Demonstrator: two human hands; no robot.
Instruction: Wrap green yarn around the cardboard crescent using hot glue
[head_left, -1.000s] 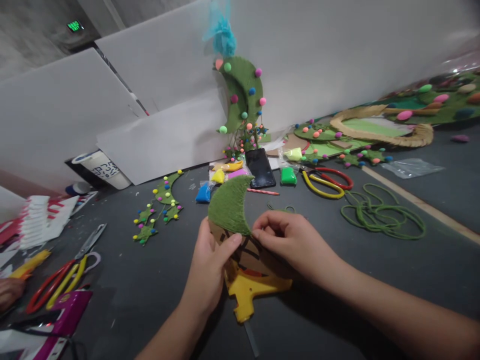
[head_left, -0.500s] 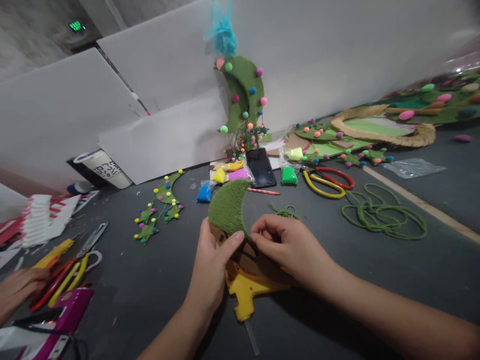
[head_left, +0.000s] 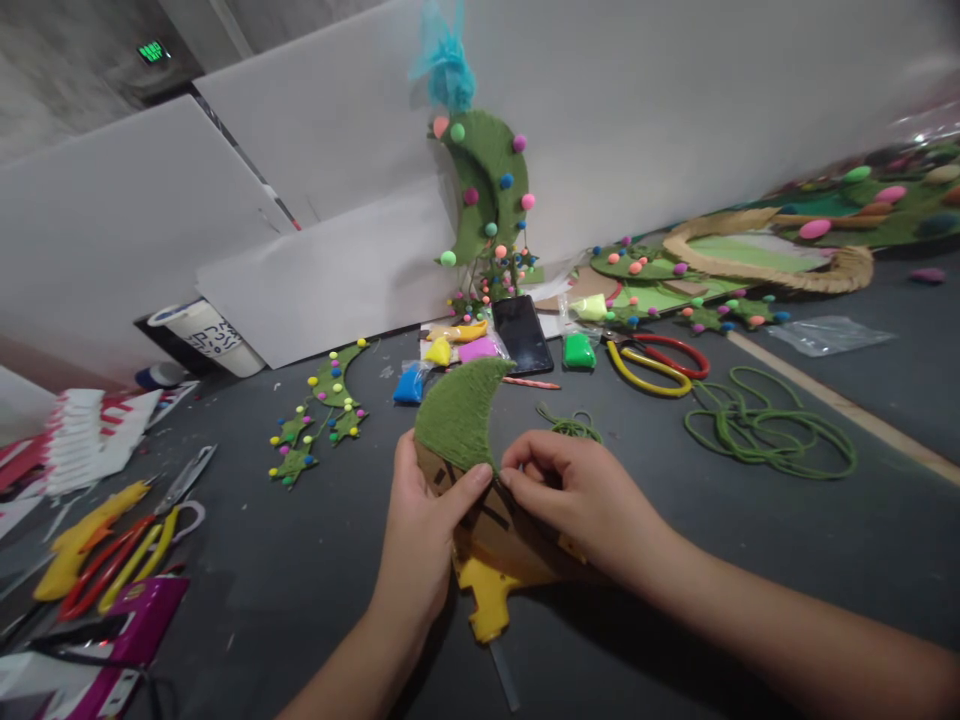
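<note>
A cardboard crescent [head_left: 459, 420], its upper half wrapped in green yarn, stands upright in front of me over the dark floor. My left hand [head_left: 420, 540] grips its left edge, thumb pressed on the bare brown cardboard. My right hand [head_left: 581, 495] is closed in a pinch at the crescent's inner edge, where the green yarn ends. A yellow glue gun [head_left: 484, 590] lies on the floor under the cardboard, between my two hands.
Coiled green cord [head_left: 765, 430] lies at the right. A phone [head_left: 521, 335], clay packets [head_left: 577, 352] and red and yellow scissors [head_left: 652, 362] lie behind the crescent. A finished crescent with pompoms [head_left: 484, 190] leans on the white boards. More scissors [head_left: 120, 560] and a pink tool [head_left: 135, 620] lie left.
Another person's hand, seen at the left edge half a second ago, has gone from view. My hands and the crescent have barely shifted; the cardboard covers more of the glue gun.
</note>
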